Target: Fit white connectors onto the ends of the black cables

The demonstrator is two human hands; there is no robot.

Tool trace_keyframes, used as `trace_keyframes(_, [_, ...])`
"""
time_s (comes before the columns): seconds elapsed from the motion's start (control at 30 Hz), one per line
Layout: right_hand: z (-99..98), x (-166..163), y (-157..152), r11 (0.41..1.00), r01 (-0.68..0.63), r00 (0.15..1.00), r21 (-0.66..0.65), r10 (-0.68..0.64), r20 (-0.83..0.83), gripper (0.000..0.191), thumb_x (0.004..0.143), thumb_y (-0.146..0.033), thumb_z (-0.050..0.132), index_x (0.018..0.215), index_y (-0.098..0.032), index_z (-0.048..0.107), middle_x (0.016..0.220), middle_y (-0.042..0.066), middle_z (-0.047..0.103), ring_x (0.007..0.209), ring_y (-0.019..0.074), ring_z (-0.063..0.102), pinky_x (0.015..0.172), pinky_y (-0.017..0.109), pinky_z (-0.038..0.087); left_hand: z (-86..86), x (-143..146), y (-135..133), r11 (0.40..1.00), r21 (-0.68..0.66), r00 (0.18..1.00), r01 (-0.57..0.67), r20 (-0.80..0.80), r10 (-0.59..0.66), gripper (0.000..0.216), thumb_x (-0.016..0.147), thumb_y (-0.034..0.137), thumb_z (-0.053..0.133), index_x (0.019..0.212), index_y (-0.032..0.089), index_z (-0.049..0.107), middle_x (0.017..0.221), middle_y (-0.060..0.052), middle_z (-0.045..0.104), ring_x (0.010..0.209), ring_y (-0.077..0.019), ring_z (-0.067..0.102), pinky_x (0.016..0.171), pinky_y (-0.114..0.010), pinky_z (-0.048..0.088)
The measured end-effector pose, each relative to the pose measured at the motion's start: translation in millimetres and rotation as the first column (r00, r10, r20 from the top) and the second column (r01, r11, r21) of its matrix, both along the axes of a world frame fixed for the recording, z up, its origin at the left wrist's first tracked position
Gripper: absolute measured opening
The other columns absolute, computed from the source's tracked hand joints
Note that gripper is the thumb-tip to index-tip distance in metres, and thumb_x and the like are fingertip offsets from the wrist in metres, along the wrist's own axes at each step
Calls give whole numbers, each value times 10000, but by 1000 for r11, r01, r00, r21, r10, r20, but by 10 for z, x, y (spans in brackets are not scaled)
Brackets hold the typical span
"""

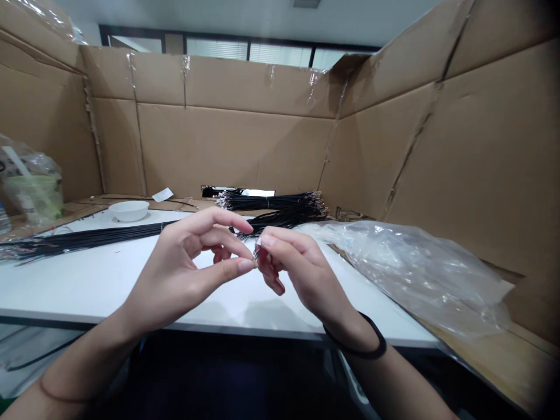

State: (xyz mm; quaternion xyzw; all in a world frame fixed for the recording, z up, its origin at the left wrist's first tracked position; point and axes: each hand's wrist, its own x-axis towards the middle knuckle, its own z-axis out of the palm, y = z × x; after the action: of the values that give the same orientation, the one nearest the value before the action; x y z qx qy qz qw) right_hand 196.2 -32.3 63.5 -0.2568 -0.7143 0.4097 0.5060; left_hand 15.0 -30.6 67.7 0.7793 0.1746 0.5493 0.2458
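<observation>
Head camera, sole view: close above the near edge of the table (79, 291), facing forward and down past the left hand (184, 274) and right hand (301, 274) toward the cardboard wall (227, 151).

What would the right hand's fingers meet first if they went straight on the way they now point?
Probably the thumb of the left hand, just ahead of the fingers of the right hand; depth is hard to judge.

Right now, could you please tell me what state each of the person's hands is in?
Left hand: curled beside the small metal piece; cannot tell if it holds anything.
Right hand: pinched shut on the small metal piece.
</observation>
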Motion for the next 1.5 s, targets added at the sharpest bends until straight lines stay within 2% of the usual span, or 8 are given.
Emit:
trace_keyframes(0.1, [-10,2,-29,994,49,998,94,-45,-48,78,930,-288,541,982,-230,540,705,-51,541,469,77,511,417,196,407,-7,4,-5,1000,-14,999,1,40,-1,261,799,134,739,1025,205,630,721,8,733,654,-120,648,606,-223,514])
trace_keyframes(0.17, [-14,0,-42,958,126,991,259,-111,-71,173,893,-236,602,1055,-264,548,855,-21,562,625,106,586,449,197,448,-6,4,-6,1000,-20,999,1,41,0,258,800,139,739,1024,205,630,710,13,728,653,-112,636,619,-218,516])
trace_keyframes(0.33, [1,-10,-44,712,250,954,656,-296,-43,89,819,-130,663,849,-211,683,927,41,553,833,160,563,538,233,497,4,-5,-3,1000,-12,1000,-8,19,8,274,802,137,738,1039,200,617,719,7,722,662,-113,633,641,-219,532])
trace_keyframes(0.6, [14,-11,-53,618,296,906,728,-423,-8,89,900,-134,591,851,-202,621,947,52,546,870,164,549,568,238,526,-9,20,8,996,70,997,-57,-51,61,353,781,107,720,1102,202,607,988,-45,663,876,-151,665,741,-239,611])
trace_keyframes(0.83, [-12,-14,14,510,343,847,789,-531,-25,87,926,-128,541,892,-207,556,994,78,521,917,193,536,572,264,525,-40,59,14,975,151,980,-164,-91,179,91,846,129,662,924,176,661,736,5,698,546,-87,629,465,-156,533])
trace_keyframes(1.1, [-7,-11,49,375,321,825,870,-561,-62,123,926,-92,522,877,-204,519,959,77,506,894,191,529,688,324,522,-86,85,45,787,525,923,-324,-7,385,139,845,121,663,965,192,667,822,-1,760,586,-105,662,521,-206,518])
trace_keyframes(1.23, [-10,-17,30,406,314,834,858,-550,-45,117,929,-108,518,863,-203,529,966,78,518,897,196,542,676,323,525,-82,83,41,754,566,918,-333,10,397,95,839,132,682,918,184,667,765,2,753,521,-94,623,483,-212,488])
trace_keyframes(1.5, [8,37,-44,806,280,946,521,-324,-7,120,945,-270,534,1028,-213,600,1129,88,563,866,185,606,490,235,475,-71,76,12,766,538,917,-352,35,397,60,847,128,675,847,186,662,712,14,738,556,-106,660,481,-211,491])
